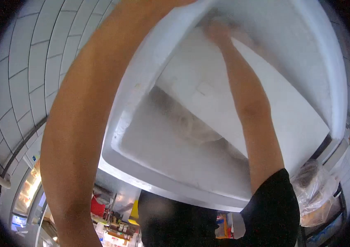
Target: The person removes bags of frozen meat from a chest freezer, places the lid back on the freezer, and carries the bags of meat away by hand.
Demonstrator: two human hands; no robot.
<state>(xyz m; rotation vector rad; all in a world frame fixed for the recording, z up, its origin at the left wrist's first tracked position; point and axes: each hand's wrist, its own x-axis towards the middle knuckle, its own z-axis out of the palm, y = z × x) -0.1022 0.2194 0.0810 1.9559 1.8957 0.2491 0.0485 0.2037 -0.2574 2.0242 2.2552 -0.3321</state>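
Note:
Below me is a white tub-like chest (119, 144) with thick frosted walls, probably a chest freezer, and cold-looking mist inside. A large flat white panel (199, 90), perhaps a box top, lies slanted in it. My right arm reaches across the panel, and my right hand (220, 33) is at its far edge, blurred by haze; its fingers and anything in them cannot be made out. My left arm stretches up along the left side. Only a sliver of my left hand (179, 2) shows by the far left rim at the top edge, its fingers hidden.
White tiled wall (39, 53) stands close on the left, with a dark cable or pipe (26, 142) along it. A clear plastic bag (313, 185) with brownish contents sits at the right, outside the chest. Behind me are shelves with assorted items (115, 230).

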